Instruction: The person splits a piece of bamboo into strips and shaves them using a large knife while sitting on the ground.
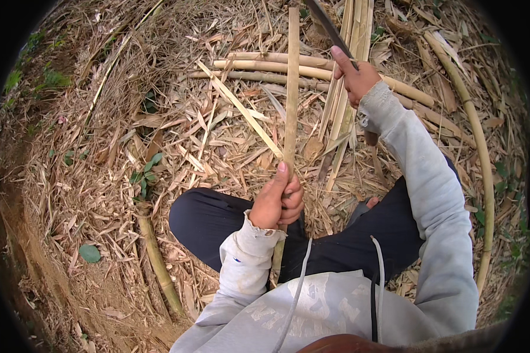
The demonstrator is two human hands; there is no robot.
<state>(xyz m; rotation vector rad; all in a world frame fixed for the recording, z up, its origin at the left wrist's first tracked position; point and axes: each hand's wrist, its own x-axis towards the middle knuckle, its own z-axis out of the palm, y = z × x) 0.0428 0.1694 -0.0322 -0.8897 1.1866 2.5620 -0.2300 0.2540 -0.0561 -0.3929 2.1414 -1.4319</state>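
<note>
My left hand (277,200) is closed around a long flat bamboo strip (292,82), its thumb lying along it. The strip stands up away from me, and its lower end runs back past my wrist toward my lap. A narrower pale bamboo sliver (241,109) slants off to the left, its near end by my left thumb; whether it joins the strip I cannot tell. In my right hand (360,79) is a long dark-bladed knife (331,26), raised to the right of the strip and apart from it. The blade tip passes out of the top edge.
Several split bamboo strips (359,29) lie bunched beyond my right hand. Bamboo poles (318,72) cross the ground ahead, with a long curved pole (480,135) at right and a shorter one (159,265) at left. Shavings and dry leaves surround my folded legs (212,217).
</note>
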